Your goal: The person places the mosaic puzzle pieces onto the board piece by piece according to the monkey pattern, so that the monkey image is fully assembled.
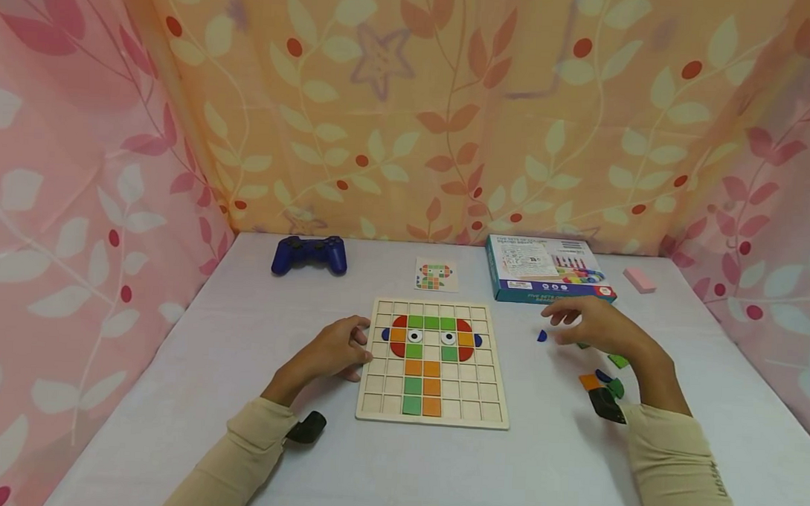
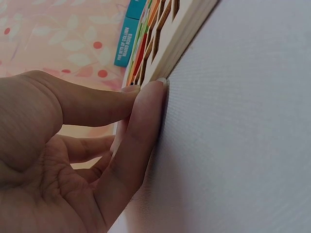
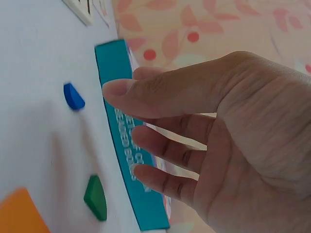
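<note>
A wooden grid board lies flat, with coloured tiles forming a face-like pattern above a column of orange and green squares. My left hand holds the board's left edge; in the left wrist view the thumb and a finger of that hand meet at the board's edge. My right hand hovers with relaxed, empty fingers beside a small blue half-round piece. In the right wrist view the hand is apart from the blue piece and a green piece.
Behind the board lies a pattern card, with a blue game controller at the back left. A box and a pink block lie at the back right. Loose pieces, including an orange one, lie near the right wrist.
</note>
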Tool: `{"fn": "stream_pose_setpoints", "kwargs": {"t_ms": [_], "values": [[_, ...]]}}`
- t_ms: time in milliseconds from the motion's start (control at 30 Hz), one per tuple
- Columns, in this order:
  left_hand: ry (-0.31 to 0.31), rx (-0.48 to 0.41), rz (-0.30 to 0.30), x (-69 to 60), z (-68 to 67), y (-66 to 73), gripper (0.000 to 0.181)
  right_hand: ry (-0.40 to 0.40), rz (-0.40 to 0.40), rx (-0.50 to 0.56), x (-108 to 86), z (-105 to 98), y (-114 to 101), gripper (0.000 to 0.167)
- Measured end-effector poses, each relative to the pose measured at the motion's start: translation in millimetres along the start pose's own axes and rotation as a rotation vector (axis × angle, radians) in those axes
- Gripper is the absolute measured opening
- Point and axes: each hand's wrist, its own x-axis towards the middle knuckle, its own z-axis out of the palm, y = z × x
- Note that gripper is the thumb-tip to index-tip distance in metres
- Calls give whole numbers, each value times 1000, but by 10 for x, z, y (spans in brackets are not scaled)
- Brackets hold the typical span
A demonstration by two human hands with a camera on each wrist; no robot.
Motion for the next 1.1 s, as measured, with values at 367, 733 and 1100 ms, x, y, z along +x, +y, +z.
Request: {"fn": "stream_pose_setpoints", "kwargs": {"t_ms": [367, 733, 1100], "values": [[16, -4, -14, 15, 16, 1, 65, -24, 106, 59, -113, -118, 441, 51], [18, -6, -12, 8, 3, 4, 66, -59, 152, 82, -109, -103, 601, 46], [14, -5, -6, 13, 4, -4, 66, -52, 213, 58, -126, -77, 608, 39]]}}
